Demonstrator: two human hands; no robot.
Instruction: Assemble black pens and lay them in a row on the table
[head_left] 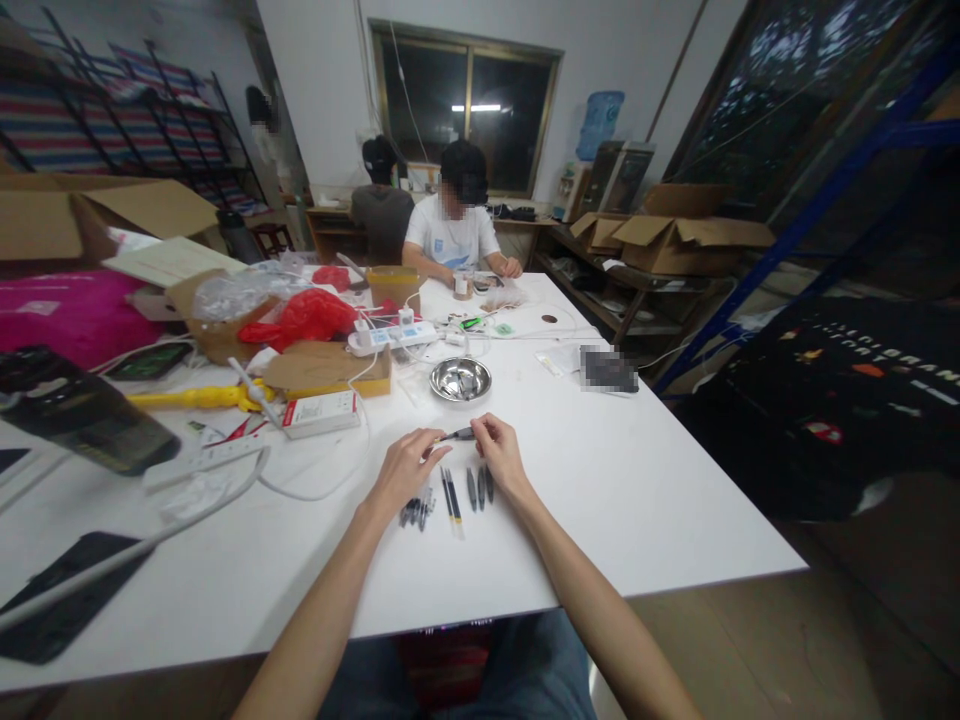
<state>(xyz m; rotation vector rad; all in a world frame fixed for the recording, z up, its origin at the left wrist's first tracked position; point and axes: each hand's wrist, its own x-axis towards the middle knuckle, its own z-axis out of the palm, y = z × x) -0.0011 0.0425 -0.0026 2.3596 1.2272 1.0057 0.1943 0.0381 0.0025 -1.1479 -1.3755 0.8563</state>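
Above the white table (615, 500), my right hand (498, 452) pinches a dark grey pen barrel (464, 434). From the left, my left hand (411, 460) has its fingers closed on a thin dark pen refill (445, 437) that lines up with the barrel's end. How far the refill sits inside the barrel I cannot tell. Below my hands lie several loose grey pen barrels (481, 487), black pen refills (451, 492) with yellow ends, and a cluster of small clear-and-black pen parts (418, 510). Beyond them stands a shiny metal bowl (460, 391) with dark pieces in it.
A white power strip (392, 338), cardboard tray (330, 368), small white box (321, 414) and dark bottle (82, 410) crowd the left side. A black pouch-like thing (609, 370) lies at right. Across the table sits a person (454, 235) in a white shirt.
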